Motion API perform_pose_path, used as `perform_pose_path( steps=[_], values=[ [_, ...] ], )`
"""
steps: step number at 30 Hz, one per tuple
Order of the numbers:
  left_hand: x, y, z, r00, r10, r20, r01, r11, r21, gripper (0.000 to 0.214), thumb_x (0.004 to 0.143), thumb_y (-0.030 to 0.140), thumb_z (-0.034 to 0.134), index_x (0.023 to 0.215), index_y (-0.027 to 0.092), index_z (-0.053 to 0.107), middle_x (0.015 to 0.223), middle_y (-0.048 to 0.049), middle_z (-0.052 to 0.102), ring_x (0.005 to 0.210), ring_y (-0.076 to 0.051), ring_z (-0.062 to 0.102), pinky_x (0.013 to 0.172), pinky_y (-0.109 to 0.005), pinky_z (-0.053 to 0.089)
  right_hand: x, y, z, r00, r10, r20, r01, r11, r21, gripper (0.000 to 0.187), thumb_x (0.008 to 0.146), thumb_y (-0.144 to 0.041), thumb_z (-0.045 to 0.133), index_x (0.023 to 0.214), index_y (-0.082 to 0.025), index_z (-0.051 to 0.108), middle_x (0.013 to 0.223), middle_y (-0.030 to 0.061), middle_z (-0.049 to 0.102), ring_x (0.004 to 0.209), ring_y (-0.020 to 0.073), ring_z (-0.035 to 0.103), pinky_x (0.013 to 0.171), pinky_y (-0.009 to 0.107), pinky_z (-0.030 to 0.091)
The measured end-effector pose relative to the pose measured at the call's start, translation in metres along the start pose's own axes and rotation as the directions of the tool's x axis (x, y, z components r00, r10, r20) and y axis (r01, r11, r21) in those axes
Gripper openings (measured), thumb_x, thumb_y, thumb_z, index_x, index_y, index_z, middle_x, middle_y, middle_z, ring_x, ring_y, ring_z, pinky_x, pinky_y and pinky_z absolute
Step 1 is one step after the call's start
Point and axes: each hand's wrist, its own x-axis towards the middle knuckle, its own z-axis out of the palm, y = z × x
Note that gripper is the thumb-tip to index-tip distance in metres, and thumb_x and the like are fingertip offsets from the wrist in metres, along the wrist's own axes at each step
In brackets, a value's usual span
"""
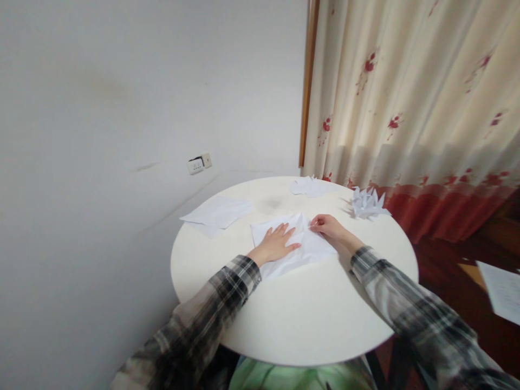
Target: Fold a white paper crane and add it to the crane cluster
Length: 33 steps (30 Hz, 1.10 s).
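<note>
A creased sheet of white paper (298, 264) lies on the round white table (300, 319) in front of me. My left hand (277, 244) rests flat on its left part, fingers spread. At the sheet's upper right, my right hand (328, 226) has thumb and fingertips pinched together on a raised bit of the paper. A fold line runs up the middle of the sheet between my hands. Exactly how much paper sits between the right fingertips is too small to tell.
More white paper sheets (221, 212) lie at the table's left edge. Paper pieces (311, 186) lie at the far edge, and a cluster of pointed folded paper shapes (366, 202) stands at the far right. A wall (101, 216) borders the left, a curtain (406, 108) the back right.
</note>
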Motion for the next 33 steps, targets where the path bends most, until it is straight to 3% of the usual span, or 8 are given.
perform_pose_path(
  steps=[2, 6, 9, 13, 20, 24, 29, 33],
  values=[
    [0.001, -0.001, 0.002, 1.0, 0.002, -0.009, -0.002, 1.0, 0.004, 0.07, 0.085, 0.064, 0.02, 0.14, 0.021, 0.023, 0.149, -0.0116, 0.013, 0.137, -0.026, 0.011, 0.107, -0.051, 0.012, 0.002, -0.003, -0.003, 0.995, -0.032, -0.094, 0.019, 0.991, -0.13, 0.01, 0.057, -0.022, 0.065, 0.063, -0.018, 0.059, 0.061, 0.0004, 0.061, 0.059, 0.0142, 0.054, 0.061, 0.028, 0.042],
    [0.002, 0.0, 0.004, 0.999, 0.004, -0.036, -0.004, 1.0, 0.015, 0.066, 0.086, 0.06, 0.021, 0.139, 0.02, 0.025, 0.149, -0.0124, 0.016, 0.137, -0.027, 0.012, 0.107, -0.052, 0.013, 0.006, -0.023, 0.0, 0.959, -0.179, -0.222, 0.14, 0.974, -0.178, 0.014, 0.062, -0.024, 0.064, 0.075, -0.018, 0.062, 0.08, 0.0049, 0.066, 0.075, 0.0184, 0.059, 0.076, 0.034, 0.044],
    [0.003, 0.003, 0.004, 0.997, 0.028, -0.068, -0.026, 0.999, 0.026, 0.063, 0.087, 0.057, 0.024, 0.138, 0.02, 0.026, 0.148, -0.0136, 0.02, 0.136, -0.027, 0.016, 0.107, -0.052, 0.015, 0.005, -0.044, 0.018, 0.955, -0.225, -0.194, 0.246, 0.965, 0.091, 0.021, 0.067, -0.025, 0.058, 0.087, -0.019, 0.062, 0.095, 0.006, 0.066, 0.087, 0.0184, 0.061, 0.083, 0.035, 0.045],
    [0.005, 0.008, 0.002, 0.989, 0.085, -0.122, -0.079, 0.996, 0.052, 0.058, 0.087, 0.053, 0.029, 0.134, 0.019, 0.031, 0.144, -0.015, 0.027, 0.134, -0.027, 0.022, 0.105, -0.051, 0.02, -0.006, -0.06, 0.048, 0.973, -0.207, -0.101, 0.229, 0.912, 0.34, 0.029, 0.073, -0.032, 0.056, 0.099, -0.02, 0.062, 0.107, 0.0065, 0.064, 0.1, 0.0194, 0.057, 0.093, 0.036, 0.039],
    [0.003, 0.01, -0.001, 0.983, 0.109, -0.145, -0.105, 0.994, 0.037, 0.049, 0.088, 0.046, 0.033, 0.128, 0.018, 0.039, 0.141, -0.0137, 0.034, 0.131, -0.026, 0.028, 0.106, -0.049, 0.021, -0.009, -0.039, 0.059, 0.993, -0.109, 0.04, 0.082, 0.902, 0.424, 0.039, 0.074, -0.045, 0.056, 0.103, -0.021, 0.062, 0.109, 0.0081, 0.062, 0.102, 0.023, 0.054, 0.091, 0.037, 0.039],
    [0.001, 0.016, -0.001, 0.958, 0.159, -0.24, -0.154, 0.987, 0.038, 0.046, 0.087, 0.037, 0.04, 0.126, 0.013, 0.042, 0.135, -0.0135, 0.042, 0.128, -0.024, 0.033, 0.108, -0.042, 0.022, -0.004, -0.028, 0.062, 0.998, -0.049, 0.048, 0.019, 0.869, 0.494, 0.043, 0.076, -0.05, 0.051, 0.107, -0.02, 0.06, 0.11, 0.0088, 0.062, 0.103, 0.0226, 0.054, 0.092, 0.037, 0.04],
    [-0.001, 0.026, 0.003, 0.933, 0.291, -0.21, -0.299, 0.954, -0.009, 0.043, 0.09, 0.027, 0.034, 0.13, 0.011, 0.036, 0.137, -0.0116, 0.041, 0.128, -0.018, 0.035, 0.108, -0.032, 0.024, 0.002, -0.02, 0.062, 0.994, -0.111, 0.004, 0.099, 0.901, 0.423, 0.049, 0.078, -0.056, 0.045, 0.106, -0.02, 0.06, 0.122, 0.0105, 0.056, 0.114, 0.0223, 0.049, 0.101, 0.038, 0.034],
    [0.0, 0.026, 0.005, 0.946, 0.286, -0.149, -0.295, 0.955, -0.036, 0.048, 0.091, 0.034, 0.031, 0.132, 0.009, 0.032, 0.142, -0.0128, 0.034, 0.132, -0.018, 0.029, 0.109, -0.033, 0.022, 0.004, -0.016, 0.063, 0.988, -0.153, -0.004, 0.145, 0.923, 0.356, 0.056, 0.078, -0.062, 0.042, 0.109, -0.019, 0.059, 0.122, 0.0114, 0.056, 0.115, 0.0232, 0.049, 0.105, 0.04, 0.03]
  ],
)
